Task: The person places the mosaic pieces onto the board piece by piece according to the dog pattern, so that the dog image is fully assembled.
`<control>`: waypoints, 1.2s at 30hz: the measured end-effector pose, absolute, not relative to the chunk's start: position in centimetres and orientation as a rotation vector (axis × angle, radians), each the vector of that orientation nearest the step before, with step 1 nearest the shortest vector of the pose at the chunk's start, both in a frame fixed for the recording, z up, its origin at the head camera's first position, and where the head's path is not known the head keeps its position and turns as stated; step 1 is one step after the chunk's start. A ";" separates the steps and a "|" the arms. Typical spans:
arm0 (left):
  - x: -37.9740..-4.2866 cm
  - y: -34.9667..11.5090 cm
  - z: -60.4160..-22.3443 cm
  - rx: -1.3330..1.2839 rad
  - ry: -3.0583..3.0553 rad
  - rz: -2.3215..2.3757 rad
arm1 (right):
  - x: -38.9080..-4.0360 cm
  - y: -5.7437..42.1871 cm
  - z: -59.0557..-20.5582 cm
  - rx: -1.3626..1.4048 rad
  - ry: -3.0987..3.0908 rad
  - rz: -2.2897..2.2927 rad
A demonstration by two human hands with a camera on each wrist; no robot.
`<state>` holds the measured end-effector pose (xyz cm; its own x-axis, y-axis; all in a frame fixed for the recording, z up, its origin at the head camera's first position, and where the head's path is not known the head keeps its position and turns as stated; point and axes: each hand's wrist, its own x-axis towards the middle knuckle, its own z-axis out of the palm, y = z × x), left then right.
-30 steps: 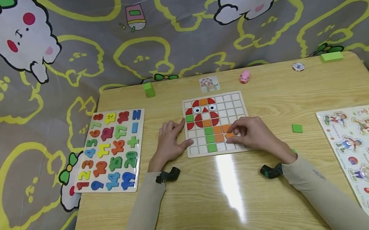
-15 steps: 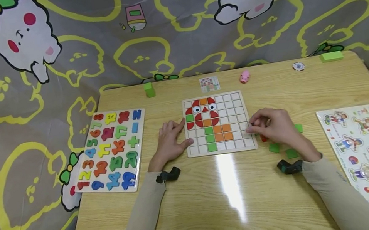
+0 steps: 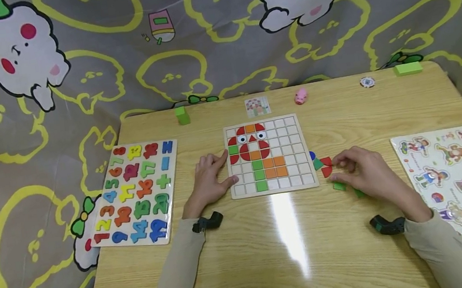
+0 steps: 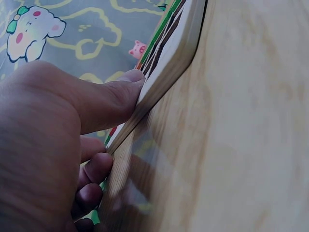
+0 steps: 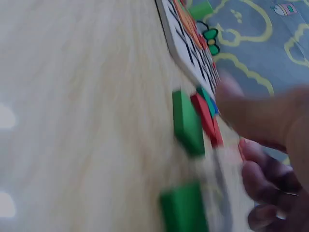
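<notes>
A square wooden grid board [image 3: 299, 181] lies mid-table, with red, orange and green tiles and two eye tiles set in its upper left and lower middle cells. At its left edge rests my left hand [image 3: 210, 183], thumb and forefinger spread along the side; the left wrist view shows the thumb [image 4: 113, 99] touching the rim. My right hand [image 3: 363, 168] hovers over loose tiles right of the board, thumb and fingers apart, holding nothing visible. Red quarter-round tiles [image 3: 327, 171], a green tile [image 3: 339, 186] and a blue piece [image 3: 313, 155] lie there. The hand partly hides another green tile [image 5: 186, 208].
A number puzzle board [image 3: 132, 196] stands to the left, a figure puzzle board [image 3: 461, 191] to the right. Along the back edge are a green block [image 3: 182, 116], a picture card [image 3: 258, 107], a pink pig [image 3: 300, 96], a chip [image 3: 367, 81] and another green block [image 3: 408, 69].
My right hand placed an orange tile, completing a two-by-two orange patch, then moved right off the board to the loose tiles. My left hand stayed at the board's edge. The head view shifted slightly.
</notes>
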<state>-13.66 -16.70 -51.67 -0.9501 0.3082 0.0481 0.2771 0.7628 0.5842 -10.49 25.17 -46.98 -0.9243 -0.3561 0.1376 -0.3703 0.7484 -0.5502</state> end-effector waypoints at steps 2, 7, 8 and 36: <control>-13.6 -16.8 -51.7 0.476 2.906 0.957 | -11.4 24.3 -47.0 0.597 -2.885 0.944; -13.7 -16.6 -51.6 0.487 2.890 0.965 | -13.0 22.9 -47.2 0.700 -2.926 0.951; -13.7 -16.5 -51.5 0.490 2.885 0.960 | -13.2 22.8 -47.2 0.701 -2.944 0.940; -13.7 -16.7 -51.6 0.498 2.896 0.946 | -15.3 22.7 -45.9 0.435 -2.911 1.438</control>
<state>-13.70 -16.72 -51.58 -0.9464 0.3195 0.0472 0.2858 0.7604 0.5832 -15.25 22.65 -45.91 -0.9558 -0.2941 -0.0031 -0.1762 0.5811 -0.7945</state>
